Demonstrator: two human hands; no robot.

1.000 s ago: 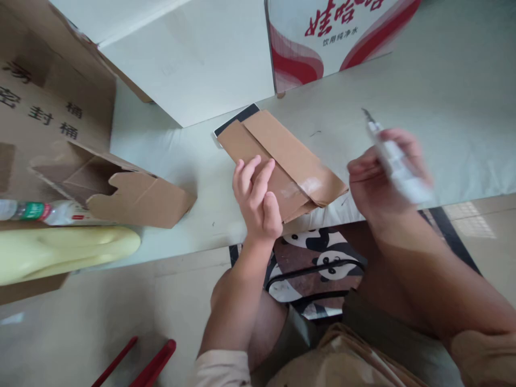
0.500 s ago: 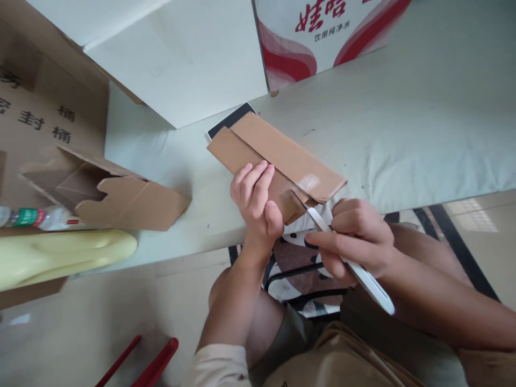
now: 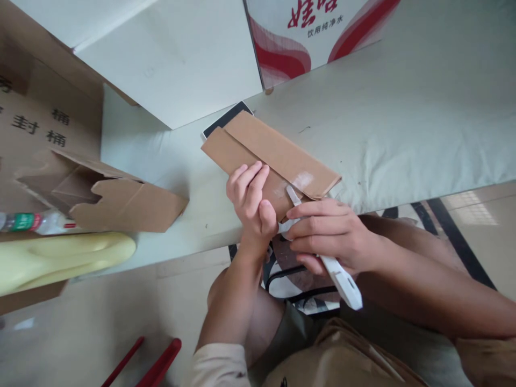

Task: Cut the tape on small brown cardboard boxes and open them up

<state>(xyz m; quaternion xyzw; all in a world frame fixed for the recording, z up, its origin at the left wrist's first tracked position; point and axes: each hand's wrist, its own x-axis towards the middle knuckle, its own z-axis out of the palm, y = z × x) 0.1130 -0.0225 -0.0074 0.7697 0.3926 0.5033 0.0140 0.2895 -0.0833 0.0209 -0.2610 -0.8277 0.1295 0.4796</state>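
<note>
Now pinning flat cardboard box mid-table with left hand, fingers flat; right hand at 3 o'clock, wrapped round white knife, blade under taped flap. Slip risks nicking left thumb.

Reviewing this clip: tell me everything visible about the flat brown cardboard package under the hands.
The cardboard package is a flat, long brown corrugated piece with two flaps folded over each other, a glossy strip of clear tape near its near end. It lies slantwise on the pale table, its near end at the table edge, its far end over a dark flat item. The left hand presses its fingers on it; the right hand holds a white utility knife with the blade tip at the taped seam.
</note>
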